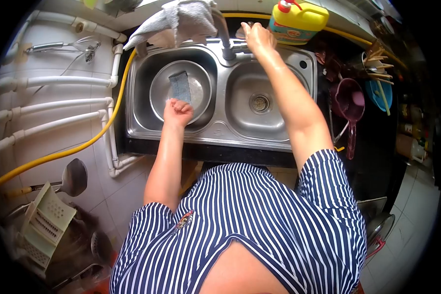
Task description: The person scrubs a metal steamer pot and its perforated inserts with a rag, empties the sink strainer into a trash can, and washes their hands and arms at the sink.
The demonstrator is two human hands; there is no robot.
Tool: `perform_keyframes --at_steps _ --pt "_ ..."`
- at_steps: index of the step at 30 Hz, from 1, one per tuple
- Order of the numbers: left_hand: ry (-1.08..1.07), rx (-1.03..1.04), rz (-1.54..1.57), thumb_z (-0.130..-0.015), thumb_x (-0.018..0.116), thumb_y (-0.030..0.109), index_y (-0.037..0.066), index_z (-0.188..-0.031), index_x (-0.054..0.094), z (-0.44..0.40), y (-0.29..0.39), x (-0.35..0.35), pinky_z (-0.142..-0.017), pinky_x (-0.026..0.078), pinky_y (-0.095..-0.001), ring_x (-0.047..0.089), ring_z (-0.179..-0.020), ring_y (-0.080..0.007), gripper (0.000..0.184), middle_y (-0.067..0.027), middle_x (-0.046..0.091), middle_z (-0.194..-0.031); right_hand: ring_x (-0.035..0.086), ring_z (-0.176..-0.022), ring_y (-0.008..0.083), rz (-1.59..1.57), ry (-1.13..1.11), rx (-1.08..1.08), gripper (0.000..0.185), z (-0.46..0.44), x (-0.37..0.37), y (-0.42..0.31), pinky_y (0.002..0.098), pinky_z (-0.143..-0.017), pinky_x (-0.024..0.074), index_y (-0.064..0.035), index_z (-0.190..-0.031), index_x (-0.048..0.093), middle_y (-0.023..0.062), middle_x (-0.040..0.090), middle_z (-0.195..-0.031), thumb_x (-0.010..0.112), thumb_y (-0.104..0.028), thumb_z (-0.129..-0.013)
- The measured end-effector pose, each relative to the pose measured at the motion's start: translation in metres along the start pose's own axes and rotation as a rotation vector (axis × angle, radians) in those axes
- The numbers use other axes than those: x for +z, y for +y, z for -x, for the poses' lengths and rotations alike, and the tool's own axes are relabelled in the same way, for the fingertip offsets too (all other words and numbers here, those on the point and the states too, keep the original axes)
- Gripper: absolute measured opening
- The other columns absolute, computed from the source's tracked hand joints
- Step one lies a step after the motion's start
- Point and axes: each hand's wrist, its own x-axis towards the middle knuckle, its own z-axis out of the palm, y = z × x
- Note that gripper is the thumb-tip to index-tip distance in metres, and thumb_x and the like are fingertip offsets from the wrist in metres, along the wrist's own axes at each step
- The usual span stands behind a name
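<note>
My left hand (179,112) is closed at the near rim of a round metal basin (158,90) in the left sink bowl. Its fingers grip the lower end of a grey dishcloth (181,86), which reaches up across the basin. My right hand (260,39) stretches past the right sink bowl (240,100) to the ledge behind the tap (225,41). Its fingers are bent around something small that I cannot make out, left of a yellow jug with a red cap (299,23).
A grey towel (181,24) drapes over the tap. At left, a yellow hose (110,125) runs past white pipes (63,81). A purple ladle-like scoop (348,100) and a blue basket (377,93) stand at right. A grater (46,223) hangs low at left.
</note>
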Motion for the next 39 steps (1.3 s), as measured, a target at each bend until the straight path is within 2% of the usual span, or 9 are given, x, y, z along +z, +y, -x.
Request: perform_keyframes --at_steps 19,24,26,29,31,34,36,37,39 --pt "-0.064 0.068 0.126 -0.095 0.039 0.016 0.006 -0.072 0.052 -0.032 0.026 0.015 -0.065 0.047 -0.0324 0.054 -0.067 -0.0188 0.028 -0.0052 0.054 -0.069 0.057 -0.102 0.0457 -0.004 -0.018 -0.030 0.059 -0.017 0.024 0.024 0.0501 -0.089 0.0435 0.0036 -0.098 0.064 0.0306 0.061 -0.101 0.029 -0.044 -0.096" --pt "-0.144 0.081 0.167 -0.098 0.034 0.020 0.002 -0.081 0.058 -0.046 0.035 0.032 -0.079 0.053 -0.0400 0.063 -0.083 -0.0257 0.034 -0.0118 0.064 -0.082 0.061 -0.082 0.0416 -0.301 -0.039 0.141 0.058 0.008 0.000 0.024 0.0462 -0.076 0.0452 0.0038 -0.088 0.062 0.0271 0.064 -0.087 0.035 -0.047 -0.096" --pt "-0.226 0.050 0.186 -0.099 0.032 0.020 -0.001 -0.084 0.059 -0.054 0.040 0.038 -0.085 0.053 -0.0427 0.064 -0.090 -0.0281 0.037 -0.0138 0.064 -0.085 0.056 -0.061 0.0317 -0.646 0.406 0.101 0.049 0.040 0.026 0.027 0.0440 -0.064 0.0438 -0.0005 -0.071 0.057 0.0145 0.059 -0.066 0.041 -0.039 -0.097" --pt "-0.403 -0.002 0.167 -0.099 0.033 0.020 -0.002 -0.090 0.059 -0.075 0.054 0.041 -0.088 0.052 -0.0417 0.063 -0.097 -0.0283 0.035 -0.0143 0.066 -0.092 0.047 -0.054 0.0067 -1.099 -0.300 0.281 0.023 0.102 0.039 -0.034 0.0223 -0.047 0.0392 -0.0067 -0.079 0.058 -0.0006 0.052 -0.065 0.053 -0.026 -0.092" --pt "-0.497 -0.020 0.129 -0.097 0.036 0.016 -0.001 -0.092 0.060 -0.076 0.059 0.044 -0.090 0.051 -0.0410 0.063 -0.099 -0.0290 0.030 -0.0158 0.066 -0.096 0.059 -0.073 0.0128 -1.572 -0.775 0.385 0.022 0.122 0.069 -0.077 0.0232 -0.064 0.0497 -0.0022 -0.093 0.060 0.0047 0.061 -0.084 0.058 -0.024 -0.092" --pt "-0.692 0.085 -0.099 -0.096 0.041 0.019 0.000 -0.110 0.059 -0.081 0.065 0.049 -0.097 0.047 -0.0416 0.058 -0.110 -0.0316 0.030 -0.0187 0.061 -0.114 0.063 -0.094 0.0214 -1.558 -0.642 -0.360 0.024 0.126 0.134 -0.126 0.0295 -0.088 0.0505 0.0020 -0.109 0.051 0.0121 0.059 -0.108 0.059 -0.009 -0.090" --pt "-0.758 0.116 -0.153 -0.094 0.046 0.029 0.003 -0.116 0.057 -0.068 0.059 0.056 -0.099 0.046 -0.0416 0.057 -0.112 -0.0303 0.035 -0.0176 0.060 -0.118 0.063 -0.091 0.0246 -2.273 -0.950 0.655 0.018 0.121 0.140 -0.162 0.0333 -0.083 0.0496 0.0000 -0.097 0.058 0.0119 0.063 -0.097 0.061 -0.015 -0.088" --pt "-0.757 0.113 -0.166 -0.094 0.046 0.029 0.003 -0.116 0.057 -0.058 0.054 0.061 -0.099 0.046 -0.0416 0.057 -0.112 -0.0303 0.035 -0.0176 0.060 -0.118 0.063 -0.091 0.0246 -2.286 -0.944 0.654 0.018 0.122 0.151 -0.175 0.0333 -0.083 0.0496 0.0000 -0.097 0.058 0.0119 0.063 -0.097 0.061 -0.015 -0.088" --pt "-0.644 0.156 -0.203 -0.093 0.046 0.041 0.007 -0.113 0.056 -0.044 0.043 0.069 -0.092 0.048 -0.0439 0.059 -0.102 -0.0295 0.041 -0.0135 0.063 -0.106 0.061 -0.092 0.0256 -3.014 -1.761 0.807 0.019 0.131 0.182 -0.192 0.0363 -0.083 0.0480 -0.0043 -0.100 0.058 0.0124 0.062 -0.098 0.058 -0.019 -0.088"
